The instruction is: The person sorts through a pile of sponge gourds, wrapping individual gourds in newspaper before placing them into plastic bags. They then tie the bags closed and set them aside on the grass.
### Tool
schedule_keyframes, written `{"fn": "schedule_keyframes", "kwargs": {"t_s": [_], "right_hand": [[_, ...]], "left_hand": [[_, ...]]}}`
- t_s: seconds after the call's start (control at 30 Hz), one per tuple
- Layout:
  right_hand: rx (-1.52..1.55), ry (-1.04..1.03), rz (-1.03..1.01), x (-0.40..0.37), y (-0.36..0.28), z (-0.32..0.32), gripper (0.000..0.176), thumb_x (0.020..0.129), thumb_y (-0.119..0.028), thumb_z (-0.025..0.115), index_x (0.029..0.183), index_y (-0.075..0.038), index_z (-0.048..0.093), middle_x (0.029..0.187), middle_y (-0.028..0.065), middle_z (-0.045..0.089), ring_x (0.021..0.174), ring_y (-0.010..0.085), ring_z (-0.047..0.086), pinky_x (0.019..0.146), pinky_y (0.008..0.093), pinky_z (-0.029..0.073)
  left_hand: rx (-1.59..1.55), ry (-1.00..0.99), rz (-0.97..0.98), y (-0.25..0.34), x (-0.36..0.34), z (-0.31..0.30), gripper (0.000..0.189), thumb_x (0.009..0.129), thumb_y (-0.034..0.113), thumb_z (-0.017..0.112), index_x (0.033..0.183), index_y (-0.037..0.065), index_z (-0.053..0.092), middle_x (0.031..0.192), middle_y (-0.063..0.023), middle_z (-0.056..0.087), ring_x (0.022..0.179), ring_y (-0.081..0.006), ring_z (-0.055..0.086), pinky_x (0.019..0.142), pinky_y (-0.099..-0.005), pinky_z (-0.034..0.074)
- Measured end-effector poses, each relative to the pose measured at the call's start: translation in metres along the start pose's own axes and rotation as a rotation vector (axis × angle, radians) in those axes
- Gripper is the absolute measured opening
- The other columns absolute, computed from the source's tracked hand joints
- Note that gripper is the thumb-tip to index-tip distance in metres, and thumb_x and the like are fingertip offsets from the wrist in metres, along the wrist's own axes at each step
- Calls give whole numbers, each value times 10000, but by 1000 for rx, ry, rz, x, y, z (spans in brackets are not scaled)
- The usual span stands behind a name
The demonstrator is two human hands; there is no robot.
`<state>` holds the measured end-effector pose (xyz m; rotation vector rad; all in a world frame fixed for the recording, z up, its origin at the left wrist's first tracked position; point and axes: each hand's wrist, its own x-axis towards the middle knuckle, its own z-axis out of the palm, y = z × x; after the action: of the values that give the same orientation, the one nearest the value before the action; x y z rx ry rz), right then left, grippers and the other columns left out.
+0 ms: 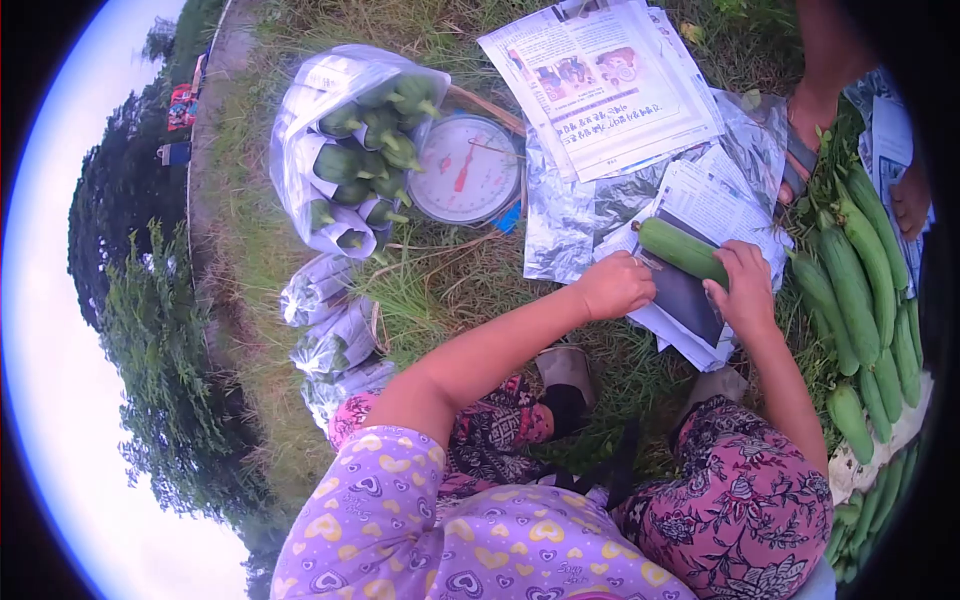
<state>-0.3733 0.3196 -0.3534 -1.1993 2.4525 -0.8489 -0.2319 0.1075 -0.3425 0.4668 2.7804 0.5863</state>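
Observation:
A green gourd-like vegetable (682, 250) lies across a stack of printed paper sheets (690, 205), over a dark printed area. My right hand (742, 285) is curled round its right end. My left hand (616, 286) is closed at the left edge of the papers, just below the vegetable's stem end; what its fingers pinch is too small to make out, perhaps a sheet's edge. Beneath the stack is a silvery plastic sheet (555, 225).
Newspapers (610, 90) lie above. A dial scale (464, 170) stands beside a plastic bag of wrapped vegetables (345, 165). Wrapped bundles (335, 330) sit lower left. Long green vegetables (848, 290) are piled at right, near another person's foot (803, 130).

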Motion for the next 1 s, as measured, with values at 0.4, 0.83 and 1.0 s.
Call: {"fn": "schedule_keyframes", "kwargs": {"t_s": [0.4, 0.83, 1.0], "right_hand": [[77, -56, 83, -28, 15, 8, 355, 630, -117, 770, 925, -63, 582, 956, 87, 533, 989, 285, 509, 838, 386, 427], [194, -34, -337, -36, -19, 13, 151, 719, -106, 661, 850, -82, 590, 913, 48, 544, 923, 236, 524, 812, 375, 424], [-36, 65, -188, -12, 3, 41, 175, 752, -99, 566, 927, -101, 556, 994, 52, 506, 979, 227, 493, 805, 360, 400]], "left_hand": [[-94, 213, 11, 7, 15, -8, 109, 710, 94, 678, 782, 87, 596, 1074, -54, 587, 1033, -273, 545, 883, -395, 427], [-354, 291, -312, -22, 56, 13, 128, 784, 70, 615, 894, 23, 570, 996, -119, 641, 944, -336, 584, 875, -423, 439], [-171, 677, -377, -8, 58, 9, 174, 770, 87, 634, 912, 17, 563, 867, -123, 631, 884, -365, 573, 832, -444, 452]]}}
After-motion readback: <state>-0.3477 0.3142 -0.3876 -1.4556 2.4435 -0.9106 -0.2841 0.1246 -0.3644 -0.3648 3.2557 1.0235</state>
